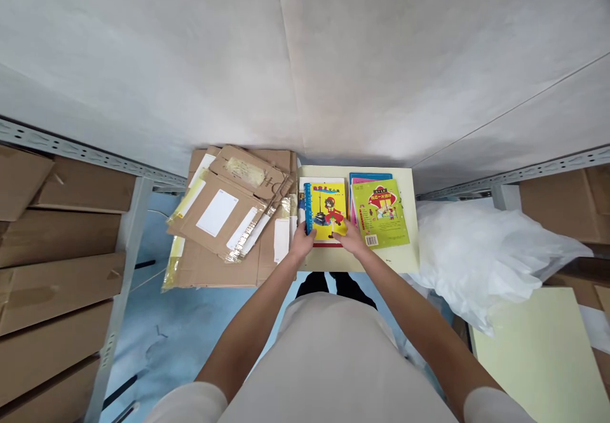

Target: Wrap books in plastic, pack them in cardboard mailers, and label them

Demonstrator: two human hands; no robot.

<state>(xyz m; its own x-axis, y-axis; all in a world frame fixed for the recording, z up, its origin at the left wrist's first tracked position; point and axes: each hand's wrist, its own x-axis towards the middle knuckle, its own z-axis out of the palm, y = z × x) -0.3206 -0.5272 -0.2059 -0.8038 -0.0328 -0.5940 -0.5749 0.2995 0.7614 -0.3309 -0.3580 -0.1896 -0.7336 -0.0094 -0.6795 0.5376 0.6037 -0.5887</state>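
Between my two hands is a yellow book (326, 210) with a blue left edge and a cartoon figure in red on its cover. My left hand (303, 241) grips its lower left corner, thumb on top. At the lower right corner my right hand (351, 237) holds it the same way. Other books lie under it, and their covers are mostly hidden. To the right, a green book (382, 213) with a barcode rests on a stack with blue and pink edges. Both stacks are on a small pale yellow table (333, 260).
Flattened cardboard boxes (223, 220) with labels and tape are piled left of the table. A white plastic bag (476, 245) bulges at its right. Metal shelves (138, 232) with brown cartons (57, 289) stand at the left, with more cartons at the right. A grey wall (295, 61) rises behind.
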